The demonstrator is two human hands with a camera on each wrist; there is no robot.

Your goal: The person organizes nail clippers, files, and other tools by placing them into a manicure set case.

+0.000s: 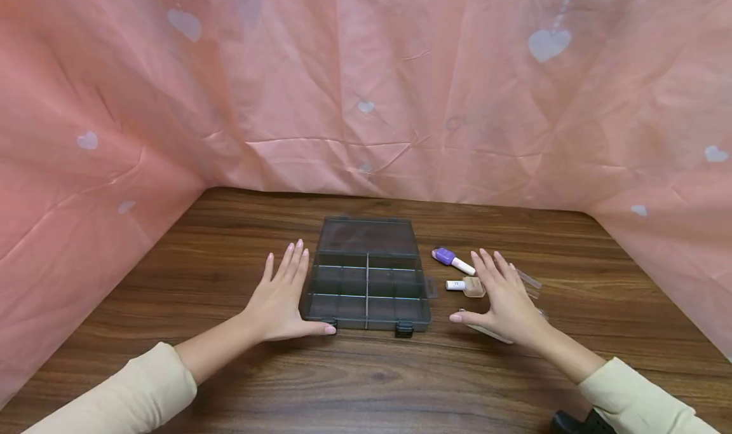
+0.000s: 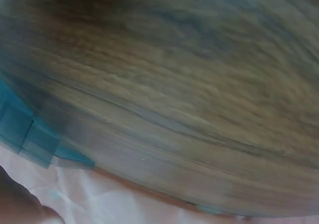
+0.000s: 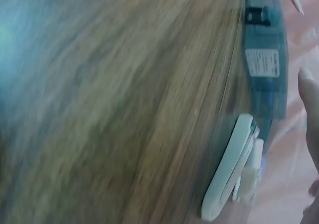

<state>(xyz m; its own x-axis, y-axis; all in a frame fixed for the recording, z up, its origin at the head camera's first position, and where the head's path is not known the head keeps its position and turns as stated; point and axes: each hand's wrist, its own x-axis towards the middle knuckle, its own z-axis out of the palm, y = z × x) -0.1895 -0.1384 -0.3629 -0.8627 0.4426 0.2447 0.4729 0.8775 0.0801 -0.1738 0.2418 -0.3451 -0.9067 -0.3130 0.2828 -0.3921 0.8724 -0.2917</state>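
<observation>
A dark see-through divided storage box (image 1: 366, 305) lies on the table, latches facing me. My left hand (image 1: 279, 304) is spread beside its left side, thumb over the front left latch; I cannot tell if it touches. My right hand (image 1: 510, 308), fingers straight and holding nothing, hovers over small items right of the box. Near its fingertips are a purple nail polish bottle (image 1: 444, 255) with a white cap and a beige nail polish bottle (image 1: 474, 287). A pale elongated tool (image 3: 228, 169), partly hidden under this hand in the head view, shows in the right wrist view.
Thin clear strips (image 1: 528, 278) stick out beyond the right hand. The wooden table (image 1: 366, 383) ends against a pink heart-patterned cloth (image 1: 400, 91) at the back and sides. A black object (image 1: 580, 423) sits at the right sleeve, near the bottom edge.
</observation>
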